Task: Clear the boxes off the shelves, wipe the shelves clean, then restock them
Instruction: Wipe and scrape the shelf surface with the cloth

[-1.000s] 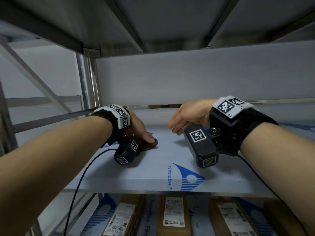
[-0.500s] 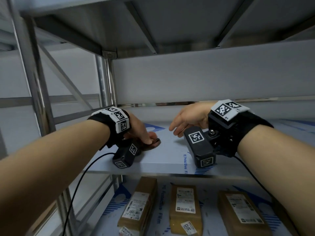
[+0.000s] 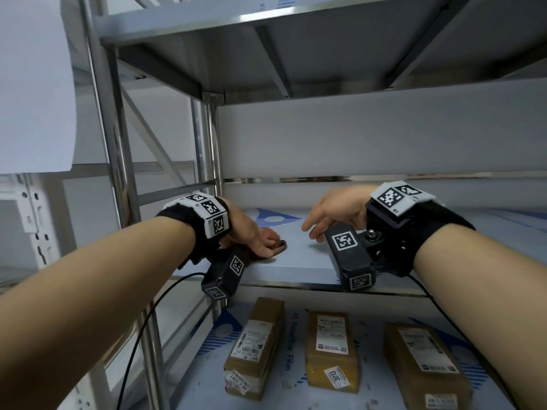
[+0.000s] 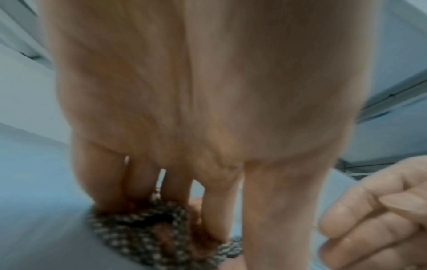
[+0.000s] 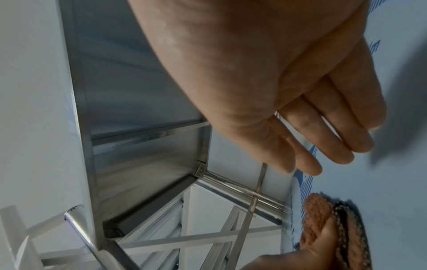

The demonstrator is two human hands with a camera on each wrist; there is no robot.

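My left hand lies on a folded pink-and-dark knitted cloth and presses it onto the film-covered middle shelf, near its left front corner. In the left wrist view the fingers run straight down onto the cloth. My right hand hovers just above the shelf to the right of the cloth, fingers relaxed and holding nothing; the right wrist view shows this hand above the cloth. Three brown labelled boxes lie on the shelf below.
A steel corner post stands just left of my left hand. The underside of the upper shelf is close overhead. A grey back panel closes the rear. A white sheet hangs at the top left.
The view has drawn back, showing more of the lower shelf and its boxes. My left hand and the cloth now sit nearer the shelf's front edge. The right hand still hovers beside them.
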